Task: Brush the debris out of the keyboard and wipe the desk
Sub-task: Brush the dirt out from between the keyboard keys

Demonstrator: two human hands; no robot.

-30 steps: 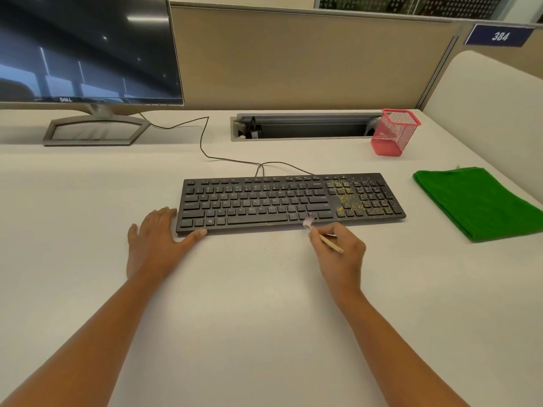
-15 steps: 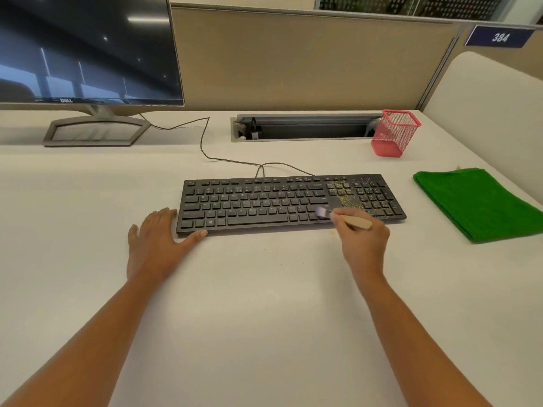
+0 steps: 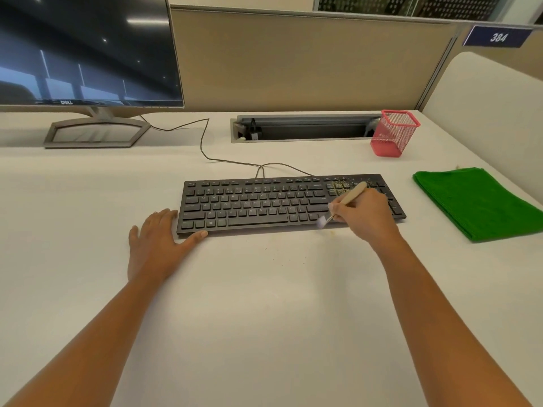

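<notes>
Operator: What did that last stroke do?

Spotter: Your right hand [image 3: 364,215] pinches the small brush with the pale wooden handle [image 3: 351,195]. Its whitish bristles [image 3: 322,222] are now down at the front edge of the flat black keyboard [image 3: 264,204]. Half a second ago they sat up on the keys just left of the number pad. So you've pulled one stroke towards yourself, and the handle now tips back over the pad

Operator: Did anything come off?

Spotter: A little. There's a faint smudge of crumbs [image 3: 332,232] on the white desk [image 3: 264,318] just in front of the bristles, and a few specks nearer you. But yellowish grit [image 3: 339,185] lies thick on the pad's upper keys. Your hand hides the rest of the pad, so I can't tell how much is left there

Operator: And my left?

Spotter: It hasn't moved. Your left hand [image 3: 158,245] lies flat on the desk, fingers straight, holding nothing, with its thumb against the keyboard's front left corner. The keyboard hasn't shifted either

Operator: Where does that leave me?

Spotter: Early in the brushing, I'd say. The pad needs more strokes, and each one leaves more on the desk to wipe. The folded green cloth [image 3: 476,201] lies untouched, well to the right of the keyboard
</notes>
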